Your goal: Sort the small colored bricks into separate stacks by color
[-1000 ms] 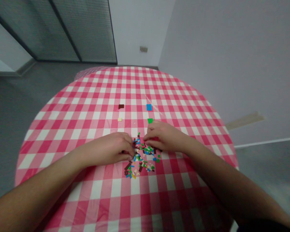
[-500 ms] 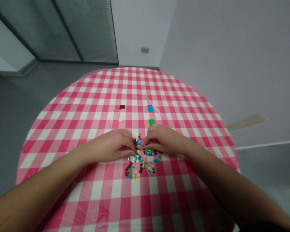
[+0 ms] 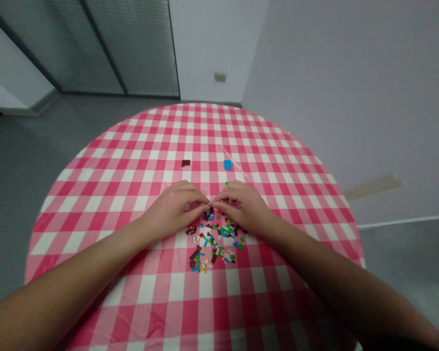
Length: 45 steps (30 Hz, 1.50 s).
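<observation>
Above the far edge of a loose pile of tiny building bricks [image 3: 214, 239], the fingertips of both my hands meet. My left hand [image 3: 177, 207] is closed in a pinch, thumb against forefinger. Opposite it, my right hand [image 3: 241, 204] pinches too, its tips touching or nearly touching the left ones. Whatever sits between the fingertips is too small to make out. The pile mixes brown, green, blue, white, yellow and red pieces. Just past my right hand a sliver of a green plate [image 3: 227, 183] shows; the hand covers the rest.
Farther back on the round table with its red-and-white checked cloth [image 3: 201, 126] lie a dark brown plate [image 3: 186, 163] and a blue plate [image 3: 227, 165]. A wall [image 3: 351, 97] rises close to the table's right side. Glass panels [image 3: 131, 44] stand beyond its far left.
Both hands have moved away from me and inward from the sides of the pile, so their fingertips now come together. The small cream piece and most of the green plate are now hidden.
</observation>
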{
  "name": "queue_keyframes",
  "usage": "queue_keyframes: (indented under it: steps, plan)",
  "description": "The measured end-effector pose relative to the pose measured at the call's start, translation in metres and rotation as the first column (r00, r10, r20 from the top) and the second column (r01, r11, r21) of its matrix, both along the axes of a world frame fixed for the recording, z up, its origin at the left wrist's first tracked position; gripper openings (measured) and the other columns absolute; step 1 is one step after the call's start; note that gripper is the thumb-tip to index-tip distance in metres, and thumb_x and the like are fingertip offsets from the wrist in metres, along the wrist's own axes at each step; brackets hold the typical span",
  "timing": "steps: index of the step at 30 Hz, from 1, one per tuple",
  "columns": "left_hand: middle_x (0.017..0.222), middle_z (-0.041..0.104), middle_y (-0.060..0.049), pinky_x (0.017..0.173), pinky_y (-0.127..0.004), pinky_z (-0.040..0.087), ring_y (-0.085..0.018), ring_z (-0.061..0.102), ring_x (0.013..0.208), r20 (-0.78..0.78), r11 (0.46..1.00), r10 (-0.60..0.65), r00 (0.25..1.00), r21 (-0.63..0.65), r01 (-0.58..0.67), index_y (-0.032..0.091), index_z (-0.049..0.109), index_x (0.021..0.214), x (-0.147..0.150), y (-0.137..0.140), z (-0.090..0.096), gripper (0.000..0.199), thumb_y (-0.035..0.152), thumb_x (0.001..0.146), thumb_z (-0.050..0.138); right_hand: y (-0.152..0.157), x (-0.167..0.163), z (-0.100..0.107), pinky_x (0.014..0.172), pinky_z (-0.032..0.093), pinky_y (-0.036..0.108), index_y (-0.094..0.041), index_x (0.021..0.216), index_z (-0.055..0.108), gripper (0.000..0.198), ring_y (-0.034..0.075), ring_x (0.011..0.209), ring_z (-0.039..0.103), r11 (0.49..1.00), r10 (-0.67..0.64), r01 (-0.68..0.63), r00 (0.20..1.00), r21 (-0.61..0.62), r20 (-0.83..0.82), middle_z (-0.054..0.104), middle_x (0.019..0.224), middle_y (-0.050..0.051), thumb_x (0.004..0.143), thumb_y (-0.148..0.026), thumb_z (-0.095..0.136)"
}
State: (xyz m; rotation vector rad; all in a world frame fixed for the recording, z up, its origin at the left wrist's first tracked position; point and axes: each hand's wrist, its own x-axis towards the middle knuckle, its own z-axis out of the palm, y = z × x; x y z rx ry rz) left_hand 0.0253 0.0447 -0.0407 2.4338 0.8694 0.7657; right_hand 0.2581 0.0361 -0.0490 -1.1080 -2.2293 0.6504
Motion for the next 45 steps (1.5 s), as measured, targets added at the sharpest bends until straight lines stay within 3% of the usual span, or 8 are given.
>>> queue_keyframes:
  steps: [8,11,14,17,24,34,45]
  plan:
    - [0.087,0.076,-0.005,0.084,-0.036,0.053,-0.021,0.066,0.086,-0.014,0.996,0.044,0.999,0.084,-0.043,0.018,0.074,0.091,0.000,0.010,-0.003,0.018,0.023,0.098,0.059,0.000,-0.004,-0.005,0.075,0.046,0.033,-0.022,0.086,0.076,0.016,0.018,0.078,0.061,0.992,-0.065,0.070,0.996,0.104,-0.053,0.070,0.078,0.003,0.097,-0.031,0.068]
    - [0.089,0.077,-0.005,0.089,-0.039,0.052,-0.023,0.067,0.090,-0.066,0.973,0.212,0.975,0.106,-0.204,0.021,0.076,0.090,-0.009,0.025,-0.006,0.019,0.029,0.097,0.060,0.001,-0.001,-0.003,0.076,0.047,0.034,-0.022,0.087,0.075,0.016,0.019,0.079,0.064,0.981,-0.148,0.155,0.987,0.113,-0.065,0.072,0.080,0.004,0.097,-0.030,0.065]
    - [0.090,0.077,-0.007,0.087,-0.041,0.052,-0.025,0.067,0.087,-0.104,0.899,0.429,0.897,0.145,-0.413,0.021,0.078,0.090,-0.021,0.045,-0.012,0.021,0.031,0.095,0.060,0.004,0.002,-0.001,0.076,0.049,0.036,-0.023,0.086,0.075,0.016,0.020,0.080,0.066,0.974,-0.185,0.194,0.979,0.115,-0.082,0.075,0.083,0.005,0.095,-0.027,0.063]
    - [0.088,0.077,-0.008,0.083,-0.042,0.052,-0.027,0.067,0.084,-0.175,0.851,0.522,0.835,0.163,-0.498,0.021,0.078,0.086,-0.029,0.059,-0.019,0.023,0.033,0.093,0.060,0.006,0.004,-0.002,0.076,0.051,0.037,-0.024,0.085,0.075,0.016,0.020,0.080,0.068,0.975,-0.192,0.201,0.977,0.097,-0.090,0.077,0.085,0.005,0.094,-0.027,0.063]
    - [0.088,0.078,-0.009,0.075,-0.038,0.053,-0.025,0.068,0.076,-0.214,0.864,0.504,0.837,0.150,-0.481,0.020,0.081,0.094,-0.032,0.066,-0.030,0.028,0.033,0.094,0.056,0.007,0.005,-0.004,0.074,0.051,0.037,-0.024,0.085,0.075,0.015,0.020,0.080,0.067,0.970,-0.219,0.226,0.972,0.091,-0.083,0.076,0.084,0.005,0.093,-0.026,0.062]
    - [0.093,0.076,-0.009,0.090,-0.044,0.052,-0.027,0.067,0.087,-0.225,0.905,0.424,0.877,0.153,-0.397,0.021,0.083,0.098,-0.038,0.061,-0.030,0.031,0.025,0.091,0.054,0.007,0.007,-0.004,0.070,0.049,0.034,-0.023,0.084,0.076,0.017,0.019,0.072,0.063,0.963,-0.234,0.245,0.967,0.115,-0.099,0.075,0.080,0.004,0.093,-0.028,0.062]
    - [0.088,0.069,-0.014,0.081,-0.047,0.051,-0.027,0.061,0.083,-0.260,0.925,0.370,0.892,0.198,-0.325,0.024,0.082,0.114,-0.041,0.069,-0.040,0.040,0.020,0.095,0.047,0.007,0.007,-0.004,0.072,0.050,0.034,-0.022,0.085,0.075,0.016,0.019,0.073,0.064,0.962,-0.227,0.240,0.968,0.132,-0.102,0.075,0.081,0.005,0.093,-0.027,0.062]
